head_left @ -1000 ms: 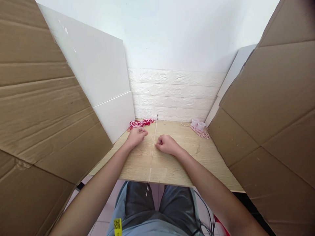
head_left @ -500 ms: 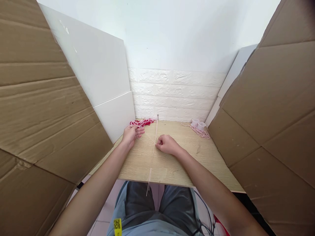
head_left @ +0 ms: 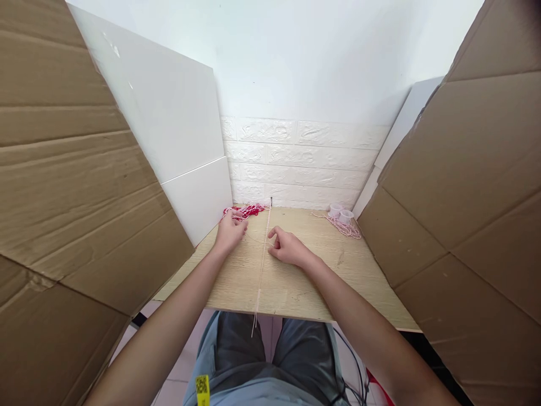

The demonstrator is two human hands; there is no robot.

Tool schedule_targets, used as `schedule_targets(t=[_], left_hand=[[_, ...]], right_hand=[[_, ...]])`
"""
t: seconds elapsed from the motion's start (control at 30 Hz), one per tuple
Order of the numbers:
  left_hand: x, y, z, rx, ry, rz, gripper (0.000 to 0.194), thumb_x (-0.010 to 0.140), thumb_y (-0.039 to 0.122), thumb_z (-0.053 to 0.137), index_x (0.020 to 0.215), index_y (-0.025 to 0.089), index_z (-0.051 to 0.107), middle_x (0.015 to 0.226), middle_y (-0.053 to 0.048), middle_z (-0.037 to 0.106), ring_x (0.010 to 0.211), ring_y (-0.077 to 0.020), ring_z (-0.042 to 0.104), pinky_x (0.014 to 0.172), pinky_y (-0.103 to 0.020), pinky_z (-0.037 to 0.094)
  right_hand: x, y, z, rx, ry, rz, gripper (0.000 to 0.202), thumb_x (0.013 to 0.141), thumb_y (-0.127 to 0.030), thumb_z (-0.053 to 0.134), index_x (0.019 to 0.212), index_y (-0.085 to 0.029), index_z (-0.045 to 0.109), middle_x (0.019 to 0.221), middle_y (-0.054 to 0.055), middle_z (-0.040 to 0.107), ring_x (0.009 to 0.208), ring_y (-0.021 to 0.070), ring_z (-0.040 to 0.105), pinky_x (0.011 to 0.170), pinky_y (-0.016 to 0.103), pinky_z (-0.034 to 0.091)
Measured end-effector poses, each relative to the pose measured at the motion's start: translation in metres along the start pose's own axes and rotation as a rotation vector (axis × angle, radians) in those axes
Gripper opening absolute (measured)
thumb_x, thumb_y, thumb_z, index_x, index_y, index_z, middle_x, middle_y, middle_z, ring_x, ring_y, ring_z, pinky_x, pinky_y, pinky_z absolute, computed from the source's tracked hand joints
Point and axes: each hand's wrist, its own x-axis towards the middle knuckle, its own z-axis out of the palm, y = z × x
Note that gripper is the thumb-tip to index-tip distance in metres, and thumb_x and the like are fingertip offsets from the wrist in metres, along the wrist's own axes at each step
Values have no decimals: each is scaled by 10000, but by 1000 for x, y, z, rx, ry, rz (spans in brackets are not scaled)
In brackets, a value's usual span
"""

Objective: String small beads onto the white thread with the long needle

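Observation:
A thin pale cord (head_left: 262, 265) runs taut from a small dark hook (head_left: 271, 201) at the wall down over the table's front edge, where its loose ends hang. My left hand (head_left: 231, 231) is left of the cord, fingers curled and closed on a fine thread (head_left: 255, 239) that sags toward the cord. Just right of the cord is my right hand (head_left: 289, 248), its thumb and forefinger apart, with nothing visible gripped. Beyond my left fingers lies a pile of red and pink-white cords (head_left: 256, 208), partly hidden by that hand.
Two small clear plastic cups (head_left: 346, 216) stand at the back right of the wooden table (head_left: 313, 287), beside a bundle of pink-white cord (head_left: 347, 229). Cardboard panels (head_left: 465, 225) flank both sides. A white brick-patterned wall (head_left: 313, 152) closes the back.
My right thumb and forefinger have parted from a pinch. My left hand has turned and its fingers have curled. The thread between the hands has gone from straight to slack.

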Motion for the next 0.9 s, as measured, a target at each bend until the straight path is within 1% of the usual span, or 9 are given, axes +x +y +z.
schedule_targets(t=[0.07,0.13,0.2,0.27,0.4,0.5,0.63,0.77,0.9], left_hand=[[-3,-4,2,228,-100,118,293,753,316,626,1018,203,574,680,21,601,609,-143,571,572,-250,418],[-5,-6,3,398,-174,176,261,748,316,625,983,202,616,704,6,618,662,-162,578,607,-264,407],[-7,-5,3,498,-208,183,245,751,332,624,962,208,639,740,-7,642,695,-173,586,626,-272,393],[-8,-3,2,552,-207,151,248,752,360,630,956,222,651,786,-13,670,722,-179,597,641,-277,382],[-8,1,-3,580,-196,62,237,732,379,653,922,239,662,831,-4,701,768,-184,617,673,-281,374],[-5,1,-7,580,-189,41,204,712,340,662,890,241,672,821,5,705,781,-184,624,693,-285,374],[-4,0,-7,552,-186,98,169,714,294,638,866,244,689,811,7,700,768,-180,622,684,-283,386],[-7,-1,-5,508,-254,177,220,738,396,635,869,228,692,787,-6,687,734,-180,614,643,-277,398],[-6,-4,-4,532,-336,204,256,720,432,659,870,228,693,775,-8,678,722,-179,605,626,-272,394]], right_hand=[[0,0,-2,9,0,11,369,761,-158,625,1109,-206,510,739,-36,604,691,122,548,616,214,335],[-1,1,-4,10,0,17,360,758,-150,623,1097,-205,517,737,-34,601,690,123,547,614,214,335],[-1,3,-6,10,0,23,346,754,-137,620,1082,-202,530,739,-29,606,689,123,547,609,212,337],[-1,5,-8,16,-3,34,334,748,-119,611,1066,-198,546,750,-21,618,692,122,551,607,210,341],[-1,12,-13,24,-31,98,317,723,-82,590,1021,-190,583,783,-3,646,698,121,562,605,205,349],[-1,17,-19,26,-69,163,328,706,-67,588,1012,-184,608,800,4,660,679,116,566,578,200,340],[-1,20,-24,9,-89,177,297,712,-104,617,999,-178,638,811,12,674,655,113,563,554,201,331],[1,18,-18,-56,-16,106,173,756,-232,655,917,-173,670,800,22,678,661,119,557,566,213,338],[4,15,-11,-69,1,102,88,757,-233,652,803,-166,687,774,27,692,677,124,575,581,218,351]])
